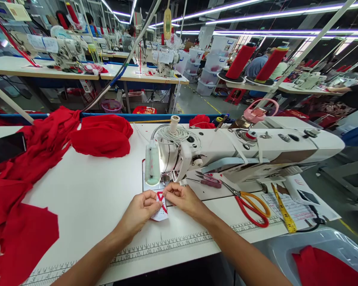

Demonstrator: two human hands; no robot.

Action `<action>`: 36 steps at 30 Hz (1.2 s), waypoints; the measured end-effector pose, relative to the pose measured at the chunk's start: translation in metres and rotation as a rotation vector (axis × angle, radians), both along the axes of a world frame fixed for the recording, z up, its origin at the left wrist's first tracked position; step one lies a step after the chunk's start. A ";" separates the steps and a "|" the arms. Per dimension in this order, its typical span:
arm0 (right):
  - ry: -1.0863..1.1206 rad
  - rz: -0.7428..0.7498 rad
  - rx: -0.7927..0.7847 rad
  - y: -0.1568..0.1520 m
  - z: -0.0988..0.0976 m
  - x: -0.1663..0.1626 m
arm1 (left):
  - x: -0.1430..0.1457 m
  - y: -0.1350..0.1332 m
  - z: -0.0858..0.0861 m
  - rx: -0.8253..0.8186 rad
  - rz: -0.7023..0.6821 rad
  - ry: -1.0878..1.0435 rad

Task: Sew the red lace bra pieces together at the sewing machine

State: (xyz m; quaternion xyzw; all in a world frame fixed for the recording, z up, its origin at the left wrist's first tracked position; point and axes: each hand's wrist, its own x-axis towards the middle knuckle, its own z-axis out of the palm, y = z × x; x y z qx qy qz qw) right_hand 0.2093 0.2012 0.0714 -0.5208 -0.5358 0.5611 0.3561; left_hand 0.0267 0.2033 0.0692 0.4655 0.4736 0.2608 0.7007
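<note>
My left hand (140, 212) and my right hand (183, 198) meet in front of the white sewing machine (226, 153). Both pinch a small white fabric piece with a red strip (161, 206) lying on the table just below the needle area. The fingers of each hand are closed on the piece's top edge. My left hand covers the left side of the piece.
Red fabric pieces (32, 167) pile along the table's left side, with a dark phone (10, 146) among them. Orange-handled scissors (252, 204), a yellow tape measure (283, 210) and small snips (209, 180) lie right of my hands. A grey bin with red cloth (319, 258) sits at lower right.
</note>
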 end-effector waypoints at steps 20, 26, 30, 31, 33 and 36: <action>-0.264 -0.079 0.174 0.005 -0.019 -0.005 | -0.003 -0.016 -0.008 0.645 -0.035 0.647; -0.469 -0.057 0.308 0.010 -0.021 -0.009 | -0.008 -0.011 -0.025 1.678 -0.118 0.876; -0.606 -0.036 0.454 0.006 -0.015 0.004 | -0.010 -0.008 -0.031 1.739 -0.196 0.944; -0.624 -0.026 0.487 0.003 -0.014 0.008 | -0.010 -0.008 -0.031 1.735 -0.199 0.948; -0.673 0.034 0.584 -0.001 -0.017 0.015 | -0.010 -0.009 -0.032 1.744 -0.187 0.942; -0.851 0.129 0.812 -0.004 -0.026 0.020 | -0.009 -0.009 -0.031 1.760 -0.180 0.941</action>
